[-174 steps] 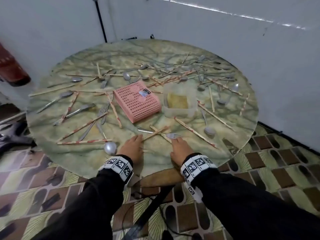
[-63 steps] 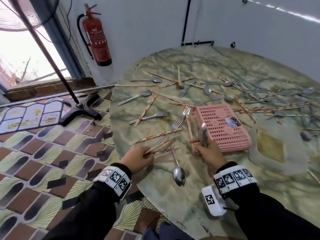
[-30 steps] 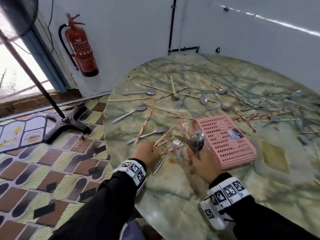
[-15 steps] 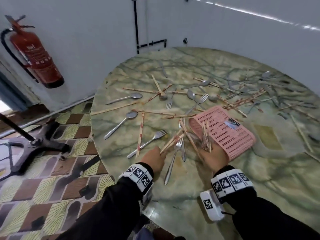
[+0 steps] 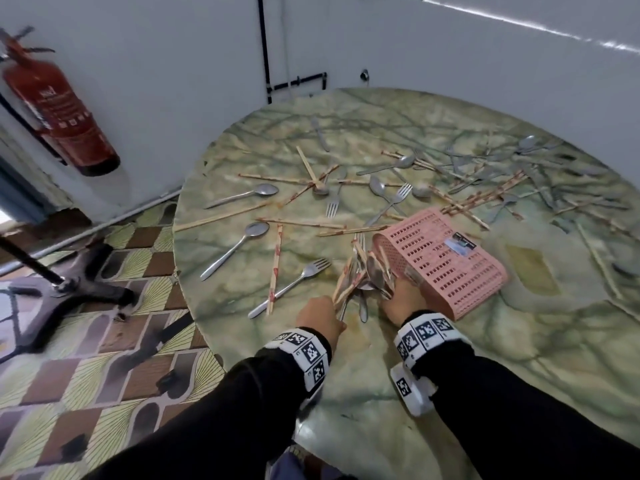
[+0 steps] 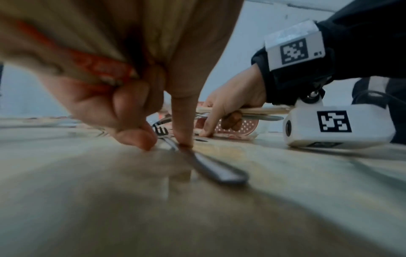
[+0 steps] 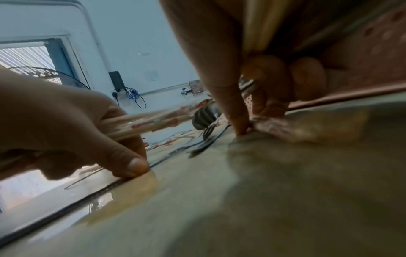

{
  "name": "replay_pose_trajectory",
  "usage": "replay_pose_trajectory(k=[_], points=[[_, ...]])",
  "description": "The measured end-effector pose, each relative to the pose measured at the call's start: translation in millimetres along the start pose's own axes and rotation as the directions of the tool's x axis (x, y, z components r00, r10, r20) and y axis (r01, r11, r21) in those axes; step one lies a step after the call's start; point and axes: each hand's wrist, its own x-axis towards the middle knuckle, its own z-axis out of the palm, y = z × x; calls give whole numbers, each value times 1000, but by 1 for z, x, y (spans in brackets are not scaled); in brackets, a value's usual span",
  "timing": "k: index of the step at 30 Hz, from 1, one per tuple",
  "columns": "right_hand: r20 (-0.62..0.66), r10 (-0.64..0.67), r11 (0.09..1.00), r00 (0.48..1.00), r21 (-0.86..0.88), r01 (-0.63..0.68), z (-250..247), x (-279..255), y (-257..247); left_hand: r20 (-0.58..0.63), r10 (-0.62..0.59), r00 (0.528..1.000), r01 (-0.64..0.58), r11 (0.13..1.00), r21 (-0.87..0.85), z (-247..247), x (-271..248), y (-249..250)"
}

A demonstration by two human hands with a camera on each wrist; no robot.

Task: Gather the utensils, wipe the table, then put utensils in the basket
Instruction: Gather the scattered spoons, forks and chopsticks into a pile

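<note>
On the round green marble table (image 5: 398,368) my left hand (image 5: 322,317) grips a bundle of red-printed chopsticks (image 5: 346,289). In the left wrist view its thumb and index fingertip (image 6: 184,137) touch the table on either side of a fork (image 6: 211,167). Just to the right, my right hand (image 5: 403,299) grips a bundle of spoons and chopsticks (image 5: 375,271), with its index fingertip (image 7: 239,127) on the table. The pink basket (image 5: 446,258) lies upside down against my right hand. Several spoons, forks and chopsticks lie scattered, among them a fork (image 5: 294,285) and a spoon (image 5: 235,247).
A clear container with a yellow cloth (image 5: 533,275) sits right of the basket. White walls stand close behind the table. A red fire extinguisher (image 5: 59,109) hangs at the left, and a black stand base (image 5: 65,285) rests on the tiled floor.
My hands have drawn closer together, so the two bundles now nearly meet beside the basket. The right hand's bundle has come down to the table. The left fingertips now touch a fork.
</note>
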Motion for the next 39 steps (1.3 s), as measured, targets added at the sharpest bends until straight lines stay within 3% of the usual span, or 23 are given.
replay_pose_trajectory(k=[4,9,27,33,39], points=[[32,-45,999,998,13,45,1,1,5,-39,-35,999,38,997,74,0,-5,6],[178,-43,995,983,92,27,4,-1,13,11,-86,996,86,996,30,-2,-10,6],[257,-214,959,942,240,153,2,-4,34,12,-119,993,118,991,60,10,-17,-11],[268,-230,920,936,374,119,6,-1,42,52,-185,981,190,976,-107,7,-22,-26],[167,-268,797,949,591,121,3,-4,34,56,-81,995,96,930,-354,-22,-21,-35]])
